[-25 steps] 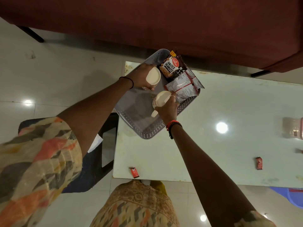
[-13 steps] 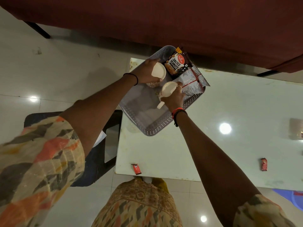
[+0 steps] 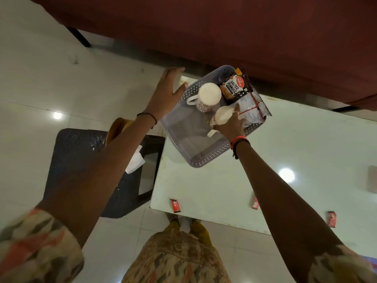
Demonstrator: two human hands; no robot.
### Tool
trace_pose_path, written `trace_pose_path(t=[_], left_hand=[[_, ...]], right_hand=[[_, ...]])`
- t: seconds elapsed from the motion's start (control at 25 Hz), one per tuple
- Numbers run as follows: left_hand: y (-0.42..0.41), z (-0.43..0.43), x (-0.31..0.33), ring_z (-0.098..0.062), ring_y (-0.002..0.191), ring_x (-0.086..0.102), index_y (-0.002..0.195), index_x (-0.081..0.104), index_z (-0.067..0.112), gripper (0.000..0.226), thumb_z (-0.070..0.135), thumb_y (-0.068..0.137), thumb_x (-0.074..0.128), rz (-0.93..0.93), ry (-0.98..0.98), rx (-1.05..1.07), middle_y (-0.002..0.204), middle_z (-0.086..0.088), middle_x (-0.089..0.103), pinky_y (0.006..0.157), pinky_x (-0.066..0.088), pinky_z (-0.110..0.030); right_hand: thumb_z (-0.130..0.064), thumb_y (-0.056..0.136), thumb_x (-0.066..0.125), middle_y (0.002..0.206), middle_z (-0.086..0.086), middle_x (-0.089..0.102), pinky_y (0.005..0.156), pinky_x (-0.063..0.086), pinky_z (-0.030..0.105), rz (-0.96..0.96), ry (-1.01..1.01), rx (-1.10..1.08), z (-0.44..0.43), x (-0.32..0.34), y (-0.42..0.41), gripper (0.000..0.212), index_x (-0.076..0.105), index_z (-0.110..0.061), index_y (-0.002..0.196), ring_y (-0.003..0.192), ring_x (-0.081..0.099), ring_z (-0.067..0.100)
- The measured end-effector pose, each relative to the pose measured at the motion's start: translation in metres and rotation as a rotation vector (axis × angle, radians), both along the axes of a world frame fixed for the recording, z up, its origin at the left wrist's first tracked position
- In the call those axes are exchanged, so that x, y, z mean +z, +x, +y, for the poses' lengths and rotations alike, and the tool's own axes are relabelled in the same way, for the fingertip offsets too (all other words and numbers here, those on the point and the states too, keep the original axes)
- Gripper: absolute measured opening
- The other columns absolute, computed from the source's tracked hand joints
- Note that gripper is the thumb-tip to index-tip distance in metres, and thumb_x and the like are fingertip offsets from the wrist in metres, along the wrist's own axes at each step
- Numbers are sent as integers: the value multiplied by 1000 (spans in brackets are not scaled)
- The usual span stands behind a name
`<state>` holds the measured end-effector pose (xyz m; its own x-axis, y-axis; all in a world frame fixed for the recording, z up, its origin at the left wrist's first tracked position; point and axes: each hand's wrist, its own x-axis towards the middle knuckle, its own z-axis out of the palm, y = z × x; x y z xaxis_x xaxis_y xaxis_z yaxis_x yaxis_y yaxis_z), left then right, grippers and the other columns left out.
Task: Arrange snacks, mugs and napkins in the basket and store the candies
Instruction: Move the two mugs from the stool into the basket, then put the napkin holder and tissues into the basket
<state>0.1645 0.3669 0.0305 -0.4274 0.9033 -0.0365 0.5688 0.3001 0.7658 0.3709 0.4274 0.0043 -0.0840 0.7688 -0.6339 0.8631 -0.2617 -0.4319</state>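
A grey perforated basket (image 3: 204, 160) sits at the table's far left corner. Inside it, a white mug with red marks (image 3: 208, 97) stands free at the back. My left hand (image 3: 167, 90) hovers open just left of the basket, holding nothing. My right hand (image 3: 231, 127) grips a second white mug (image 3: 221, 117) inside the basket, beside the first. A salted peanuts packet (image 3: 233, 87) and a white-and-red snack packet (image 3: 253, 110) lean in the basket's far right end. Red candies (image 3: 175, 205) (image 3: 255, 204) (image 3: 331, 219) lie near the table's front edge.
The white table (image 3: 214, 190) holds the basket. A dark plastic chair (image 3: 81, 160) stands to the left, with white napkins (image 3: 134, 163) on it. A dark red sofa (image 3: 224, 27) runs along the back. A pale object (image 3: 372, 179) sits at the right edge.
My left hand let go of the first mug, which now stands in the basket, and drew away to the left. My right hand still holds the second mug, lowered beside the first.
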Motion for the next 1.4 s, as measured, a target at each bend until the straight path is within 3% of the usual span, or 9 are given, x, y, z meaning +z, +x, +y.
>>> trace_pose_path(t=[0.12, 0.2, 0.28, 0.32, 0.44, 0.68, 0.84, 1.08, 1.4], left_hand=[[-19, -66, 24, -11, 121, 44, 127, 47, 9, 36, 19, 93, 51, 58, 159, 275, 132, -13, 45, 99, 29, 0], [-24, -114, 26, -9, 119, 44, 127, 44, 13, 37, 27, 92, 51, 34, 147, 462, 134, -10, 43, 96, 31, 2], [-24, -157, 16, -11, 119, 41, 130, 39, 17, 51, 39, 88, 54, -14, 24, 587, 138, -11, 37, 95, 37, -5], [-23, -175, 9, -16, 121, 41, 133, 35, 17, 60, 44, 85, 58, -32, -74, 614, 139, -13, 35, 96, 41, -16], [-15, -210, -14, -29, 122, 44, 137, 29, 10, 83, 47, 75, 70, 43, -310, 569, 138, -18, 36, 95, 47, -39], [-2, -228, -47, -29, 119, 48, 130, 36, 6, 89, 51, 66, 77, 108, -406, 635, 129, -17, 46, 97, 46, -40], [-10, -227, -56, -26, 115, 51, 124, 39, 5, 75, 43, 71, 75, 93, -377, 651, 123, -17, 48, 97, 48, -40], [-20, -226, -62, -27, 115, 48, 119, 40, 3, 55, 20, 77, 71, 16, -374, 674, 120, -17, 47, 98, 48, -42], [-26, -231, -39, -29, 113, 50, 117, 45, 4, 54, 22, 75, 73, 102, -382, 620, 118, -18, 50, 93, 48, -38]], right_hand=[[-29, 77, 74, 141, 27, 31, 106, 34, 50, -184, 297, 197, -13, 14, -1, 97, 11, -21, 151, 130, 35, 43], [-20, 83, 65, 146, 27, 29, 110, 33, 49, -134, 529, 350, -28, 21, -11, 81, 19, -17, 149, 134, 31, 41], [-11, 85, 55, 146, 24, 32, 111, 34, 47, -11, 651, 498, -48, 24, -33, 71, 23, -15, 148, 134, 34, 37], [-9, 85, 52, 145, 22, 35, 111, 35, 46, 33, 682, 585, -59, 24, -47, 69, 24, -15, 148, 134, 36, 35], [-6, 88, 50, 148, 19, 35, 114, 31, 41, 148, 667, 863, -95, 16, -93, 67, 21, -14, 149, 137, 34, 31], [-1, 85, 60, 151, 17, 31, 114, 32, 42, 231, 505, 1287, -137, -4, -162, 80, 18, -23, 150, 137, 32, 36], [14, 80, 53, 148, 19, 31, 107, 39, 43, 202, 507, 1318, -149, -13, -185, 89, 17, -28, 149, 132, 36, 38], [4, 90, 47, 145, 22, 33, 107, 38, 46, 129, 539, 1368, -157, -26, -192, 68, 25, -25, 148, 130, 36, 39], [0, 87, 57, 145, 20, 35, 103, 45, 45, 143, 499, 1281, -148, -13, -184, 64, 35, -23, 143, 126, 43, 38]])
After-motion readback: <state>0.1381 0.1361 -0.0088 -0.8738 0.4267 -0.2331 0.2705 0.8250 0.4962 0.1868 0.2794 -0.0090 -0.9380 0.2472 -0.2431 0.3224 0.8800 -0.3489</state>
